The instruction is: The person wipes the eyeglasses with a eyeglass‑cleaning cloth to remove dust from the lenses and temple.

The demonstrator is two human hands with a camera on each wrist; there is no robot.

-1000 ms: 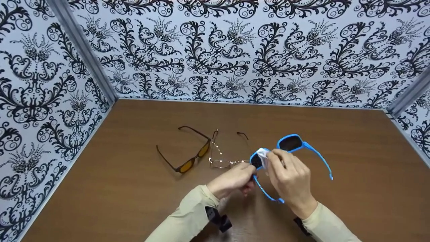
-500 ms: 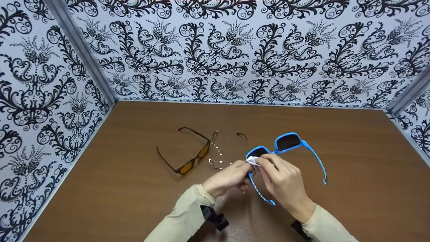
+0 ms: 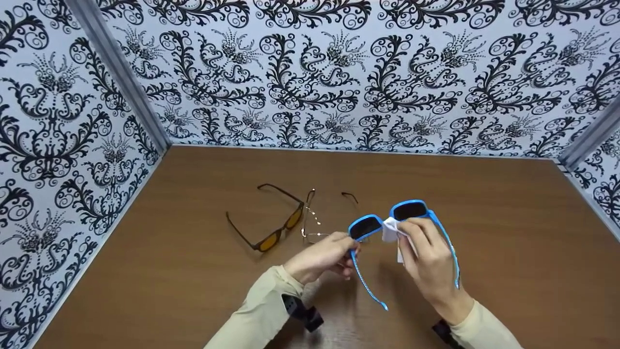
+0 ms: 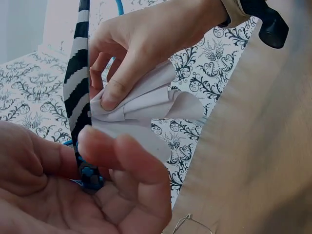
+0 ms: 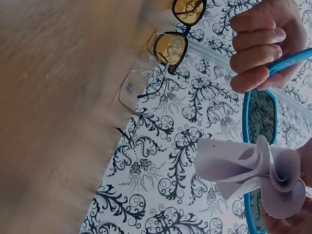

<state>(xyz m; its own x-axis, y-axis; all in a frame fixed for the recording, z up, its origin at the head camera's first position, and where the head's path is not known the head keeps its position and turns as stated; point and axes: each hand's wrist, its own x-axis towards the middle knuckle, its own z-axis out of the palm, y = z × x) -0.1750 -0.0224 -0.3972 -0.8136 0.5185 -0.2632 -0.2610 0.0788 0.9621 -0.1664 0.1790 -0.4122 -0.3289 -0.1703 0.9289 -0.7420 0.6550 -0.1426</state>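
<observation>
Blue-framed sunglasses with dark lenses are held up over the table, their temples unfolded toward the person. My left hand grips them at the left hinge; the left wrist view shows a black-and-white striped temple there. A white cloth is pinched in my right hand, at the bridge and inner edge of the right lens. In the right wrist view the bunched cloth covers part of the frame and hides the right fingertips.
Black-framed glasses with amber lenses lie unfolded on the brown table, left of the hands. Thin wire-rimmed glasses lie beside them, partly hidden behind my left hand. Patterned wall panels stand along the back and sides.
The cloth in my right hand has moved off the left lens to the bridge and right lens. My left hand has shifted slightly left with the sunglasses, which have tilted.
</observation>
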